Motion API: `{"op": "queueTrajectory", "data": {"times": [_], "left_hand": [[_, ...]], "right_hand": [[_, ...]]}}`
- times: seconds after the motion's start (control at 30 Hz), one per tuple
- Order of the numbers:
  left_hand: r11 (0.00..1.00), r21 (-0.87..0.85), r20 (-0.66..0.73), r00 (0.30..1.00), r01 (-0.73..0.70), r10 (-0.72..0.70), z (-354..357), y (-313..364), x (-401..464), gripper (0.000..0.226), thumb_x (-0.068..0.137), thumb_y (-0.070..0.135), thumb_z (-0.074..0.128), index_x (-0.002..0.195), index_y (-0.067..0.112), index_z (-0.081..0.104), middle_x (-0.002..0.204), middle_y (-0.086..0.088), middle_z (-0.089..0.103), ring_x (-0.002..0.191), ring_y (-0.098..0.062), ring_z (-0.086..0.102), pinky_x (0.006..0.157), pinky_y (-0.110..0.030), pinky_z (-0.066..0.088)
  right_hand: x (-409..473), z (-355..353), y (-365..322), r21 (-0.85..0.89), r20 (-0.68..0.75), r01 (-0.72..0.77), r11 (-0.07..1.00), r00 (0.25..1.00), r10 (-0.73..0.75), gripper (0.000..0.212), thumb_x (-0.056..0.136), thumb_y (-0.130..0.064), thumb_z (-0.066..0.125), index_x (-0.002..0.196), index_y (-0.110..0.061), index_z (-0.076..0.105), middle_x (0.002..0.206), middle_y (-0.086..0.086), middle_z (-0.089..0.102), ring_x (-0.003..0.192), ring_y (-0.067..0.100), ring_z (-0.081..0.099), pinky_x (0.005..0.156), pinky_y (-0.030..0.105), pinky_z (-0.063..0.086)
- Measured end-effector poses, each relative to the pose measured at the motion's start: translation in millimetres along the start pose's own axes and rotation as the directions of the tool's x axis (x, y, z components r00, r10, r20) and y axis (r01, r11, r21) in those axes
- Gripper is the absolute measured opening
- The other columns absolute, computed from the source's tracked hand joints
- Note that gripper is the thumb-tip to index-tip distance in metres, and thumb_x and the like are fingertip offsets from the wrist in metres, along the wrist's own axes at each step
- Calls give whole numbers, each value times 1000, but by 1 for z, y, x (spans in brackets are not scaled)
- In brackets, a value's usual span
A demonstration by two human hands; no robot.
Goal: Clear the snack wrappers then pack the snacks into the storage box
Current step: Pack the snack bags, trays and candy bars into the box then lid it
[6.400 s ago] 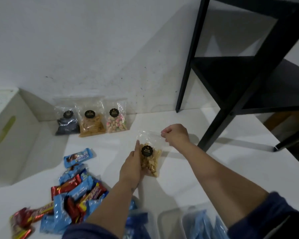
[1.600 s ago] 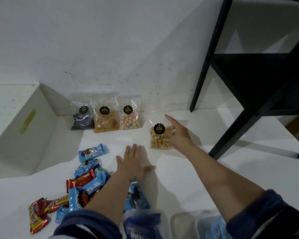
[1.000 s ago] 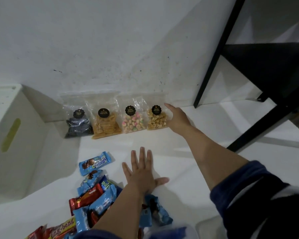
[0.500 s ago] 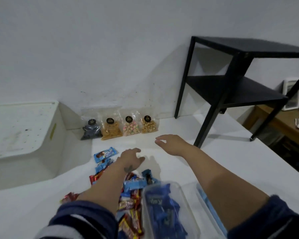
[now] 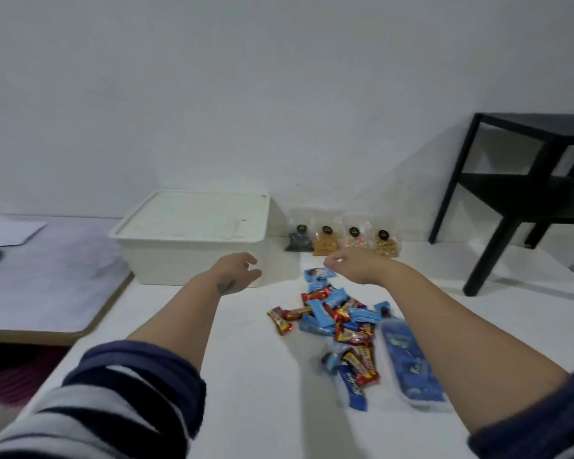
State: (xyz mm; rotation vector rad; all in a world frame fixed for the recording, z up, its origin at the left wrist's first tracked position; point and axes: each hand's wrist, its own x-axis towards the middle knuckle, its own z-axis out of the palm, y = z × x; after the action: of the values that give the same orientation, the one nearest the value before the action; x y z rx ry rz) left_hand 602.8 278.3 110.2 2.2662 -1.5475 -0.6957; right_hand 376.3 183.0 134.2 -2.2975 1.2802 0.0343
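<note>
A white storage box [image 5: 166, 260] with its lid [image 5: 193, 215] on stands at the back against the wall. Beside it, several clear snack bags [image 5: 345, 241] with black round labels lean in a row on the wall. A heap of blue and red candy bars [image 5: 332, 316] lies on the white table. A clear tub [image 5: 411, 366] holding blue packets sits at the heap's right. My left hand [image 5: 237, 271] hovers empty in front of the box, fingers loosely curled. My right hand [image 5: 355, 265] hovers empty above the far end of the heap.
A black metal side table [image 5: 524, 200] stands at the back right on the white table [image 5: 246, 359]. To the left, lower down, lies a grey-white padded surface [image 5: 43, 276] with a sheet of paper [image 5: 7, 230] on it.
My right hand let go of the nut bag, now in the row at the wall, and drew back. Both hands rose and shifted left toward the box as the view pulled back.
</note>
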Motion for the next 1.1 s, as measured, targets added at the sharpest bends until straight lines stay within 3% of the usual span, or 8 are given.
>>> {"op": "queueTrajectory", "data": {"times": [0.17, 0.27, 0.53, 0.73, 0.93, 1.1], "left_hand": [[992, -128, -128, 992, -1, -16, -55, -63, 14, 42, 95, 28, 52, 134, 14, 50, 139, -7, 51, 124, -21, 51, 94, -25, 37], [989, -145, -181, 983, -11, -16, -89, -108, 36, 40, 94, 26, 54, 132, 15, 52, 137, -6, 53, 123, -21, 51, 91, -24, 37], [997, 29, -204, 977, 69, -62, -153, -214, 123, 47, 93, 35, 52, 137, 22, 45, 149, -6, 36, 132, -26, 40, 104, -37, 37], [983, 55, -222, 962, 173, -157, -164, -253, 194, 60, 89, 52, 51, 143, 30, 36, 158, -6, 16, 143, -28, 22, 112, -46, 30], [964, -25, -218, 940, 263, -262, -168, -278, 256, 85, 77, 65, 60, 145, 23, 30, 150, -10, 29, 132, -34, 39, 100, -45, 40], [950, -190, -193, 939, 249, -285, -174, -281, 280, 91, 70, 61, 71, 144, 21, 36, 146, -10, 38, 123, -32, 49, 81, -35, 41]], "right_hand": [[35, 12, -58, 8, 14, 43, 999, 999, -43, 53, 95, -57, 37, 137, -26, 50, 144, -3, 49, 128, 20, 48, 101, 31, 37], [72, 19, -93, 44, 36, 11, 999, 999, -13, 67, 90, -67, 37, 141, -25, 45, 149, -3, 42, 134, 21, 41, 110, 37, 33], [174, 42, -143, 176, -29, -126, 976, 991, 133, 73, 87, -65, 47, 148, -29, 30, 157, -2, 26, 143, 23, 28, 114, 39, 26], [247, 55, -138, 142, -17, -230, 963, 972, 234, 81, 85, -67, 45, 151, -30, 17, 160, 4, 14, 145, 28, 23, 115, 43, 28], [306, 61, -126, 255, -61, -259, 932, 957, 283, 87, 84, -66, 49, 152, -32, 7, 161, 2, 1, 147, 30, 16, 113, 43, 25], [329, 59, -129, 377, -171, -231, 897, 934, 313, 95, 76, -64, 64, 151, -24, 20, 158, 2, 15, 143, 30, 26, 111, 45, 31]]}}
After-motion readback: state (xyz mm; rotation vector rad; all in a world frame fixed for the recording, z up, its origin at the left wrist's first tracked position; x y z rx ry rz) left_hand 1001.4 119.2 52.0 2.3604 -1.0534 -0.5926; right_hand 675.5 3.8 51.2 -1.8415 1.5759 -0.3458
